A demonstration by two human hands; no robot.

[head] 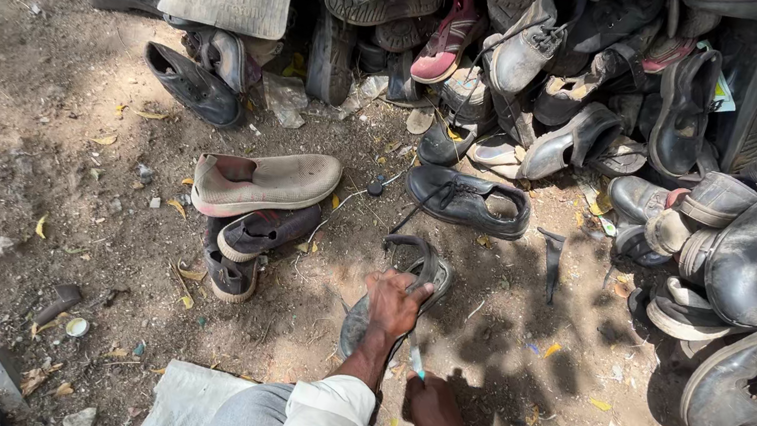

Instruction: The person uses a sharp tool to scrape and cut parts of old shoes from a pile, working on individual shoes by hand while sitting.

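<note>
On bare dirt before a heap of old shoes (621, 89), my left hand (395, 302) is clamped over a worn dark sandal (403, 283), pinning it to the ground just below a black lace-up shoe (467, 200). My right hand (433, 409) grips a thin pale-handled tool (415, 356), its tip angled at the sandal's near edge. I judge the work goes best with the sandal held flat and the tip worked away from the steadying fingers.

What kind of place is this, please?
Probably an outdoor shoe-repair spot: a big heap of worn dark shoes lies on bare dirt ground, and the left hand holds a dark sandal.
</note>
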